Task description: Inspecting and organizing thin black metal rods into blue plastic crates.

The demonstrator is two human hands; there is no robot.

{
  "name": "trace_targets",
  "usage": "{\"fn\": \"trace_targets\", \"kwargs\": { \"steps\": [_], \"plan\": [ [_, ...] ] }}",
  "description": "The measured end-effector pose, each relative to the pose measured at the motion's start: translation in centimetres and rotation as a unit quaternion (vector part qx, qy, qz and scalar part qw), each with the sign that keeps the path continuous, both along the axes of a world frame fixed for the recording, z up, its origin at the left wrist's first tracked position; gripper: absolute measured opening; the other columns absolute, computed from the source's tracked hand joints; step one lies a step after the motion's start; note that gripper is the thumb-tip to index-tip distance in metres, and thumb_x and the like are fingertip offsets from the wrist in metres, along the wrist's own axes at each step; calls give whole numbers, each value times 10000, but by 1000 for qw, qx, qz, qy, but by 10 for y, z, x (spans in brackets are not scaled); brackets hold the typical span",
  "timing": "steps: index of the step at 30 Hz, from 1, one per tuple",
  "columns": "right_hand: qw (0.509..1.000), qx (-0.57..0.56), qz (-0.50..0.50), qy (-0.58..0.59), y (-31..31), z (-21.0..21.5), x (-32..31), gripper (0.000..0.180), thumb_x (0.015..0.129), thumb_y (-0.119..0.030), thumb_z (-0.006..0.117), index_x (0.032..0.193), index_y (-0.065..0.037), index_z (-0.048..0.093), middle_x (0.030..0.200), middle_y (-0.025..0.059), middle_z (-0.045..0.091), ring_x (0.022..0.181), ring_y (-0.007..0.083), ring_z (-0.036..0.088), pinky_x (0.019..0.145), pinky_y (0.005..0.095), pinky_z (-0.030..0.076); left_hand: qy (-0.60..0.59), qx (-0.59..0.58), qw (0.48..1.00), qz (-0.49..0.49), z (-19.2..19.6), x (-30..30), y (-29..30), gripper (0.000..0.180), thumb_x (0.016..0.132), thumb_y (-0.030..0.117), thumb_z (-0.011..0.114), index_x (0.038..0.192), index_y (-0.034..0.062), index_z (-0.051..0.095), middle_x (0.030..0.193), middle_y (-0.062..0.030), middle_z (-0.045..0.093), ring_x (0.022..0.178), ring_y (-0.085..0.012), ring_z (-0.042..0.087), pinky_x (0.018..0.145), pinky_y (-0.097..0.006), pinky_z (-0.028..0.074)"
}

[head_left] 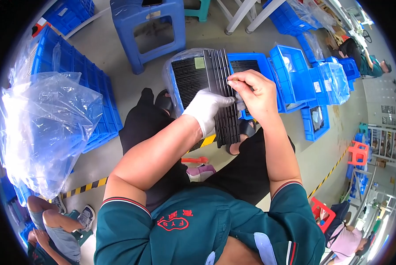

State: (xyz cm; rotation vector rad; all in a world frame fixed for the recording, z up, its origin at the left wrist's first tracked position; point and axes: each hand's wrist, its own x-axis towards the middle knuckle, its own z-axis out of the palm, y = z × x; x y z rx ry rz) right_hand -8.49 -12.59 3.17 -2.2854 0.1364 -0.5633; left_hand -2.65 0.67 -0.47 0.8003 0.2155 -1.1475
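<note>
My left hand [205, 109], in a white glove, grips a flat row of long black slotted strips [226, 121] held lengthwise in front of me. Its thumb lies across the strips; the other fingers are mostly hidden beneath. At the strips' right edge, my bare right hand [260, 95] is closed in a pinch, thumb against forefinger. Something tiny may be between those fingertips, too small to name. Beyond the strips sits a plastic-lined blue bin [176, 98] packed with similar black pieces [187, 79], with a yellow-green paper slip [199, 62] on top.
Another blue bin [265, 66] with black pieces adjoins it, and more blue crates [293, 81] stand at the right. Stacked crates [85, 75] under clear plastic [52, 119] rise at the left. A blue stool [138, 44] stands ahead. Other people sit at lower left and lower right.
</note>
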Motion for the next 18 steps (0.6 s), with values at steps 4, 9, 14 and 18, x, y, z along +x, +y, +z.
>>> {"fn": "trace_targets", "kwargs": {
  "steps": [4, 9, 14, 18],
  "plan": [
    [999, -38, 14, 1, 1, 1, -1, 107, 806, -54, 711, 911, -33, 710, 800, 52, 659, 681, 112, 583, 597, 242, 447, 1, 1, 1000, -12, -2, 1, 0, 154, 838, -50, 574, 974, -14, 635, 792, -79, 620, 690, -188, 629, 616, -340, 504],
    [996, -89, 24, -18, 2, 4, -2, 107, 777, -68, 720, 882, -49, 708, 809, 65, 664, 705, 185, 617, 628, 282, 481, 1, -3, 1000, -14, -6, 1, 0, 171, 831, -51, 575, 983, -1, 636, 835, -81, 625, 736, -192, 630, 642, -341, 508],
    [952, -301, 31, -49, 10, 15, -5, 106, 709, -129, 744, 795, -95, 692, 772, 34, 643, 751, 233, 594, 670, 341, 482, -17, -25, 999, -19, -15, 1, -2, 189, 820, -52, 583, 996, -2, 628, 877, -76, 628, 802, -198, 624, 702, -350, 509],
    [946, -318, 16, -56, 6, 13, -5, 123, 694, -151, 760, 780, -97, 692, 748, 32, 634, 739, 222, 586, 661, 338, 478, -9, -25, 999, -25, -11, -1, -2, 191, 822, -53, 578, 998, 0, 628, 894, -76, 630, 810, -195, 623, 704, -352, 508]
  ]
}}
